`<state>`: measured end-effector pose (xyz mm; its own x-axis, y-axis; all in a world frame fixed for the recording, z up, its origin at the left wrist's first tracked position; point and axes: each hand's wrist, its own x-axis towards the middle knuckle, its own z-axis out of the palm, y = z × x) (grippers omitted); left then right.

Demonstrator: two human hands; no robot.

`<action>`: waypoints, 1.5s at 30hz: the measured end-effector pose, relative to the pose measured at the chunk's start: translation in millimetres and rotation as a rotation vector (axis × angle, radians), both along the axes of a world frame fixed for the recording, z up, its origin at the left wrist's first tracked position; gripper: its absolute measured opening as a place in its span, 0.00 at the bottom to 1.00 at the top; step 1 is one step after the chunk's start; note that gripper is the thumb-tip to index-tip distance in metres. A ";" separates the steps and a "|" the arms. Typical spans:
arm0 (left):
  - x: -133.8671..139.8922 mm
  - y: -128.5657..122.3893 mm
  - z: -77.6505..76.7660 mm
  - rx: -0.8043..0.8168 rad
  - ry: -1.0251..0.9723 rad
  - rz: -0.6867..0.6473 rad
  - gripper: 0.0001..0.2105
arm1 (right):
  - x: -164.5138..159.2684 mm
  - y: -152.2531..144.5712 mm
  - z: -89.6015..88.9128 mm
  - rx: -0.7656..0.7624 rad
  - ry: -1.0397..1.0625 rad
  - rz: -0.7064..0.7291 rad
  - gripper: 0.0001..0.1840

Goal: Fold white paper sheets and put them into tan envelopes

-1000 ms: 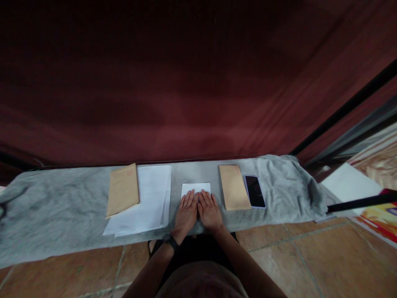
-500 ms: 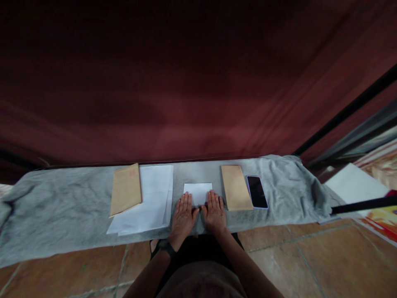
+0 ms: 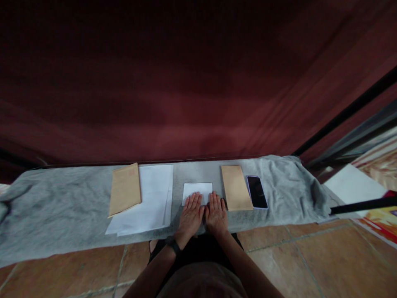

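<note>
At the middle of the grey-draped bench (image 3: pixel 71 211), a small white paper (image 3: pixel 190 189) is lying flat. The left hand (image 3: pixel 191 216) is resting palm down over its near edge, the fingers (image 3: pixel 192 202) straight, close together and gripping nothing; the right hand (image 3: pixel 217 217) is lying flat beside it, its fingers slightly parted and, as far as I can make out, touching the near right corner. From where I'm standing, I'd judge the paper already folded down: it is looking much smaller than the loose white sheets (image 3: pixel 155 196) to the left, which are lying flat, partly beneath a slanted brown envelope (image 3: pixel 125 188). A second brown envelope (image 3: pixel 236 188) is lying near the right hand, with a smartphone (image 3: pixel 257 192) just beside it. The paper is sitting outside both envelopes; whether they are holding anything, I cannot tell. The cloth (image 3: pixel 285 196) is wrinkling towards both ends, a dark red hanging (image 3: pixel 198 103) is rising behind, and terracotta floor tiles (image 3: pixel 313 248) are showing in front.
</note>
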<state>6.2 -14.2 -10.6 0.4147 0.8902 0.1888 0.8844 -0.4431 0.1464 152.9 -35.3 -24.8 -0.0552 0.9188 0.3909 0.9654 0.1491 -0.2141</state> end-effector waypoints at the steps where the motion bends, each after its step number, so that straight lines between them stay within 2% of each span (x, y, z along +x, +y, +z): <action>1: 7.7 4.6 1.6 -0.026 -0.002 -0.041 0.26 | 0.1 -0.1 0.7 -0.008 -0.004 -0.003 0.31; 4: 27.9 20.3 5.2 -0.086 -0.005 -0.112 0.25 | -0.1 -0.7 1.7 -0.031 -0.020 -0.001 0.31; 7: 37.4 35.0 6.5 -0.107 -0.004 -0.108 0.25 | -1.0 -1.0 0.5 -0.030 -0.036 0.006 0.31; 13: 24.4 49.3 -0.1 -0.057 0.002 -0.038 0.27 | -3.6 0.7 -0.3 0.005 -0.029 -0.028 0.29; 22: -8.4 43.9 -5.6 0.022 0.023 0.098 0.28 | -2.3 4.2 5.2 -0.016 0.022 -0.033 0.28; 31: -7.9 43.7 -1.9 0.011 0.064 0.089 0.28 | -15.2 54.8 14.2 -0.146 0.046 0.149 0.26; 45: -5.6 40.2 4.8 -0.005 0.021 0.087 0.28 | -4.5 49.2 -2.1 -0.076 -0.001 0.016 0.31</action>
<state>0.6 25.9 -5.8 0.3400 0.9238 0.1763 0.9223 -0.3641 0.1293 148.4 13.9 -26.9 -0.0706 0.9449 0.3197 0.9632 0.1478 -0.2243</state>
